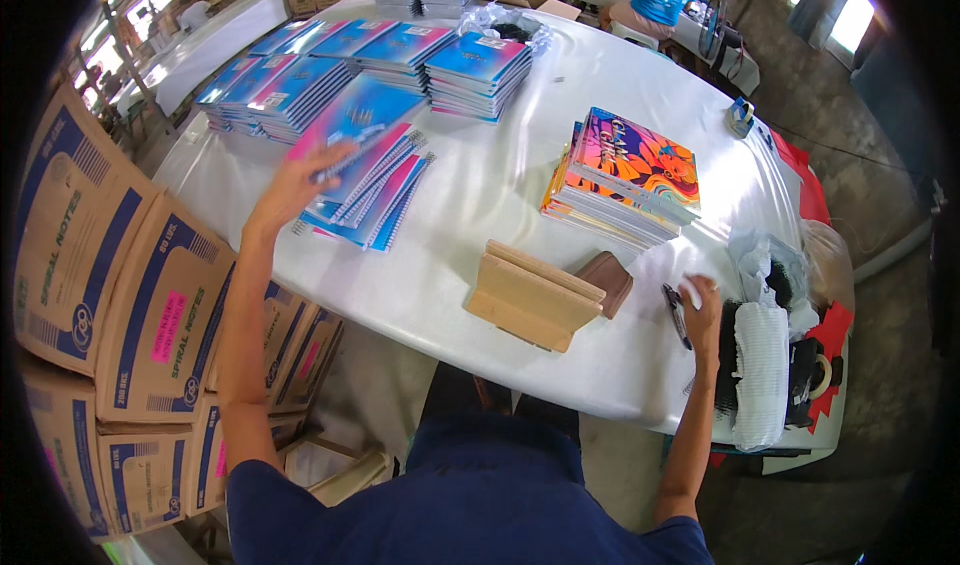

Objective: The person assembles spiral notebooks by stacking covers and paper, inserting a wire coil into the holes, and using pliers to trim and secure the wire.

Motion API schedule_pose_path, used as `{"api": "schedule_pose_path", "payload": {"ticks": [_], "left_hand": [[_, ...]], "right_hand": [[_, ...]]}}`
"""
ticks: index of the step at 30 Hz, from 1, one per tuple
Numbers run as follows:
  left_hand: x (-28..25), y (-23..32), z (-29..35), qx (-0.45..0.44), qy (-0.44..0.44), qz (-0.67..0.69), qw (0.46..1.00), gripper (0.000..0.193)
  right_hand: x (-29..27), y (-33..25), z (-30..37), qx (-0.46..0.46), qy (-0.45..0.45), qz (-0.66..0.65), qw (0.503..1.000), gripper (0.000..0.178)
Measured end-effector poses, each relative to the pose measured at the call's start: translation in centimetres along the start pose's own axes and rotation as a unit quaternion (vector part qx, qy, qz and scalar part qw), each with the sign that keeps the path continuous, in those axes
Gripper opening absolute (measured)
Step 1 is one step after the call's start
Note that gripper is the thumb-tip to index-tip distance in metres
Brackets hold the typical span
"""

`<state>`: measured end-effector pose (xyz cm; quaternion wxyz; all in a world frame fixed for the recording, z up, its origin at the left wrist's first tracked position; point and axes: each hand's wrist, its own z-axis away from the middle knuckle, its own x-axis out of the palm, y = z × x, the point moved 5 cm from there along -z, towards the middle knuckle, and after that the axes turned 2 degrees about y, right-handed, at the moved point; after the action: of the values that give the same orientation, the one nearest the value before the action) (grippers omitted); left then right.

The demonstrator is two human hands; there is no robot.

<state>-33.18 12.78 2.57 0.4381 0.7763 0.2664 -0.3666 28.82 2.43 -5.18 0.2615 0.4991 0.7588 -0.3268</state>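
My left hand point(305, 177) is closed on the edge of a blue and pink spiral notebook point(362, 113), lifted at a tilt over a loose fanned pile of similar notebooks point(385, 200). At the right of the table, my right hand point(703, 303) has its fingers curled together, with a whitish bit by the fingertips that I cannot make out. A dark-handled hand tool point(677, 317) lies beside those fingers; its exact kind is unclear. Between my hands stands a wooden block stand point(535, 300), with a brown block point(605, 283) at its right end.
Stacks of blue and pink notebooks point(290, 95) fill the far left. Colourful notebooks point(635, 170) are piled right of centre. Black wire coils point(730, 365) and a white wrapped roll point(760, 375) lie at the right edge. Cartons point(150, 305) rise at left; a person point(662, 0) sits far off.
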Motion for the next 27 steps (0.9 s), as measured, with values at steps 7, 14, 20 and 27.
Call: {"api": "schedule_pose_path", "payload": {"ticks": [7, 14, 20, 27], "left_hand": [[2.3, -2.6, 1.3, -0.065, -0.075, 0.07, 0.993, 0.069], [6.6, 6.1, -2.1, 0.024, 0.044, 0.137, 0.989, 0.065], [11.5, 14.7, -5.8, 0.025, 0.149, 0.348, 0.925, 0.06], [11.8, 20.3, -4.0, 0.017, -0.084, 0.479, 0.874, 0.063]], "right_hand": [[1.6, 1.6, -13.7, 0.314, -0.022, -0.199, 0.928, 0.046], [1.5, 2.9, -15.2, 0.361, -0.069, -0.233, 0.9, 0.04], [-2.0, -5.0, -12.5, 0.236, 0.075, -0.335, 0.909, 0.025], [-0.6, -15.1, -0.1, 0.276, 0.106, -0.528, 0.796, 0.018]]}}
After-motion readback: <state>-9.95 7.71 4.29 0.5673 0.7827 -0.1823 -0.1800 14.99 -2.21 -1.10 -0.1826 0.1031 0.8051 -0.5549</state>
